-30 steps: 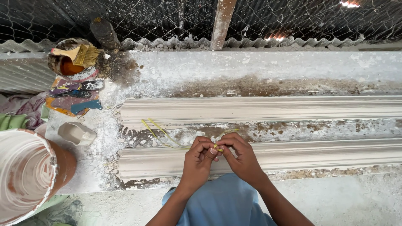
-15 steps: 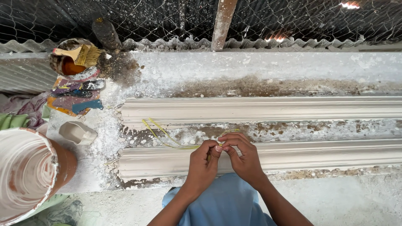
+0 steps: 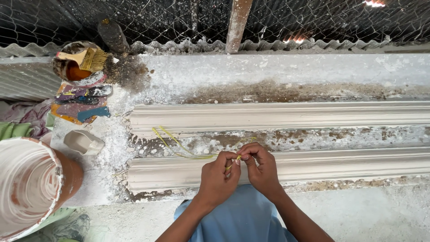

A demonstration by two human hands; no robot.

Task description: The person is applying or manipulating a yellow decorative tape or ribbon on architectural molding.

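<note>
strand: thin yellow-green fibre (image 3: 179, 145), loose end trailing left across the mouldings (image 3: 277, 117) on the table (image 3: 277, 71)
left hand (image 3: 218, 179): grip pinched narrow on the strand's near end
right hand (image 3: 261, 168): pinched on the same end, touching the left; might be knotting it, fingertips hide that
handling: looks super light, floppy, probably snaps easily, so hold it near the end
nearby: bucket (image 3: 27, 188), brush (image 3: 85, 58) in a tin

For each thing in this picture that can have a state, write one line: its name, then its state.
Left hand: pinching the yellow fibre strand.
Right hand: pinching the same strand.
Yellow fibre strand: loose end lying across the near moulding.
Brush: resting across the tin.
Bucket: open, plaster-smeared inside.
</note>
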